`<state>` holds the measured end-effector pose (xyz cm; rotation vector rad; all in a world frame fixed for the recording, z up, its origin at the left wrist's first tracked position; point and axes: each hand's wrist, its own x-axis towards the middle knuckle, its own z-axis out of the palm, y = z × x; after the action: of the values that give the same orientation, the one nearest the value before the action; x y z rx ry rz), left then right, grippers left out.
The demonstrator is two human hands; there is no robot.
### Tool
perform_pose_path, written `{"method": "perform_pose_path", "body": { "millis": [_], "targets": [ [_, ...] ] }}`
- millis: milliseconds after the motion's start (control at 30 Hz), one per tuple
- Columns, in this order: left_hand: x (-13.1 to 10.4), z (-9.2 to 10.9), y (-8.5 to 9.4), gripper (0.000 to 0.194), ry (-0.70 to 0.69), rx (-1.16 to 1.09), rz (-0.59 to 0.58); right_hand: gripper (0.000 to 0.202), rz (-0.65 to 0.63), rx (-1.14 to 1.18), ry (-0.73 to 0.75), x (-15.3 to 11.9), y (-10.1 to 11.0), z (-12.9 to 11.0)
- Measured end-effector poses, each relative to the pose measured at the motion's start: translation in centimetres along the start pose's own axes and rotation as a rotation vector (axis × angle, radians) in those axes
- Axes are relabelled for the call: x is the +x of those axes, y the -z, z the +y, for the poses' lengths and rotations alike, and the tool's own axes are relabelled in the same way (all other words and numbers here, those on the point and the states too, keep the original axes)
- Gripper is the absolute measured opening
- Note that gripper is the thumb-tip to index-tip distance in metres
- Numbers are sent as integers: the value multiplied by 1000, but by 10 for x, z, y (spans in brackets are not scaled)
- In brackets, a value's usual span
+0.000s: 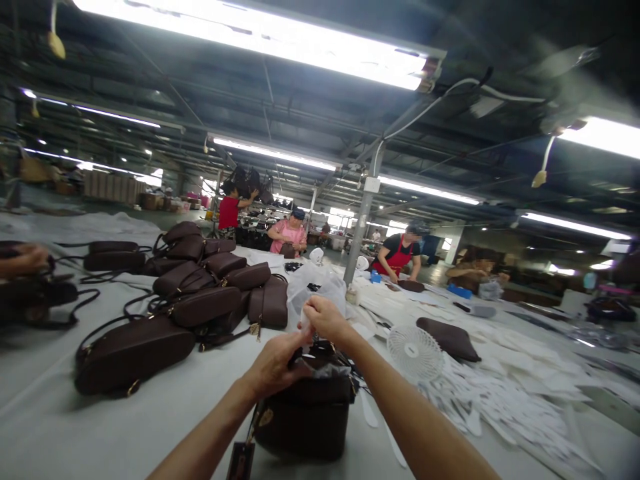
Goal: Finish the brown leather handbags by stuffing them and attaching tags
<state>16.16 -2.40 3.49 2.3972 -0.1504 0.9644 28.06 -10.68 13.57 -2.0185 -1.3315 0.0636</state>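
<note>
A dark brown handbag [303, 420] stands upright on the white-covered table in front of me, with clear plastic film showing at its top. Over the bag, my left hand [277, 363] is closed around a dark part near its top, perhaps a handle; its fingertips are partly hidden. Just above and touching it, my right hand [325, 319] is closed in a pinch, with a bit of something whitish at the fingers. What exactly the fingers grip is too small to make out. A black hang tag [241, 460] dangles at the bag's left side by a gold-coloured fitting [266, 418].
Several brown handbags [205, 307] with straps are heaped to the left. A white fan [415, 353], a brown pouch [449, 339] and loose white pieces [510, 400] lie right. A clear plastic bag [315, 287] is behind my hands. Another person's hand [25, 260] shows far left; co-workers work beyond.
</note>
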Motion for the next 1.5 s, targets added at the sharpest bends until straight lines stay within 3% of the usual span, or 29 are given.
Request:
{"method": "perform_pose_path", "body": {
  "millis": [167, 367, 467, 533, 633, 800, 867, 1000, 1133, 1233, 1333, 1400, 1500],
  "targets": [
    [7, 10, 5, 33, 43, -110, -38, 16, 89, 131, -36, 3, -2, -10],
    [17, 7, 31, 17, 200, -243, -88, 15, 108, 212, -36, 0, 5, -1],
    [16, -2, 35, 18, 236, -400, -54, 30, 23, 116, 11, -13, 10, 7],
    [15, -5, 34, 19, 258, -500, -40, 43, -142, -55, 121, -22, 12, 10],
    [14, -6, 32, 22, 268, -610, -63, 25, -330, -284, 265, -29, 12, 14],
    [5, -10, 29, 52, 307, -647, -62, 11, -295, -373, 325, -25, 16, 10],
    [-2, -14, 26, 53, 352, -642, -67, 10, -285, -426, 356, -22, 20, 5],
    [-12, -19, 19, 31, 392, -541, -104, 11, -307, -531, 364, -20, 27, -1],
    [-13, -16, 16, 32, 403, -463, -45, 7, -335, -598, 328, -26, 29, 8],
    [-18, -3, 18, 35, 346, -262, 140, 10, -350, -614, 300, -32, 31, 16],
    [-32, 20, 14, 19, 142, 29, 350, 15, -346, -600, 279, -34, 31, 19],
    [-44, 36, 3, 19, 17, 163, 307, 17, -351, -574, 255, -35, 29, 18],
    [-55, 52, -24, 29, 18, 379, 179, 20, -388, -521, 200, -35, 27, 18]
  ]
}}
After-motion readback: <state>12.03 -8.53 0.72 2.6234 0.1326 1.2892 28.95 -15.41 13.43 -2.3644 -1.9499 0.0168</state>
